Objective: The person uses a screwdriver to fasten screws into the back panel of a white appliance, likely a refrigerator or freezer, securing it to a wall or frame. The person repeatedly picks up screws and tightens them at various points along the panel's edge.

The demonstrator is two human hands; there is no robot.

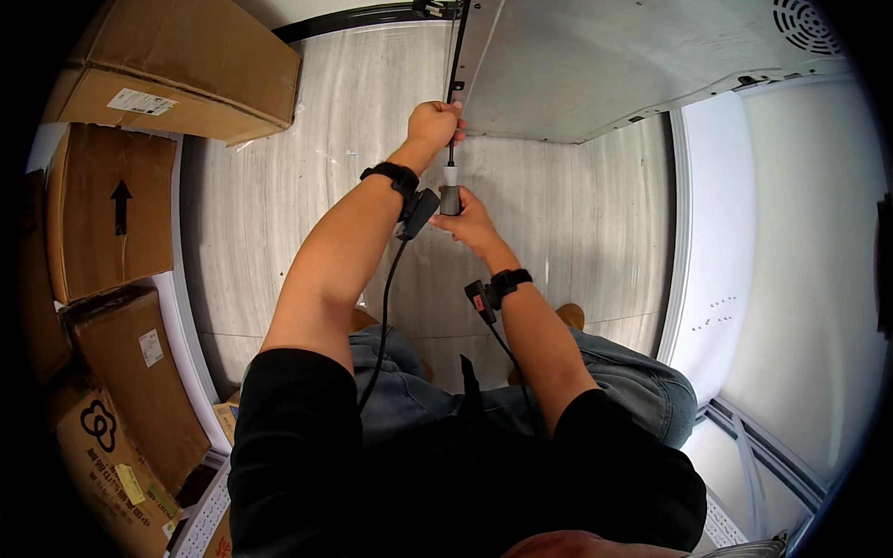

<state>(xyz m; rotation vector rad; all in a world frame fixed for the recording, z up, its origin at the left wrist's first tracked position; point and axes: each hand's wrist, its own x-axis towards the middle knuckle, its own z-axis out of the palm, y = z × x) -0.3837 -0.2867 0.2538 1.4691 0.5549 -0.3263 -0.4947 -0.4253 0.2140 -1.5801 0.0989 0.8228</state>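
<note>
A screwdriver with a grey handle, a white collar and a thin dark shaft points away from me. My right hand is closed around its handle. Farther up, my left hand has its fingers curled together beside the shaft, at the near left corner of a large grey metal panel. What those fingers pinch is hidden, so I cannot tell whether it is the shaft or the panel's edge. A dark strip runs along the panel's left edge beyond my left hand.
Cardboard boxes are stacked along the left, with a big carton at the far left. A white panel stands on the right, above a metal frame. Wood-look flooring lies below. Both wrists carry black straps with cabled devices.
</note>
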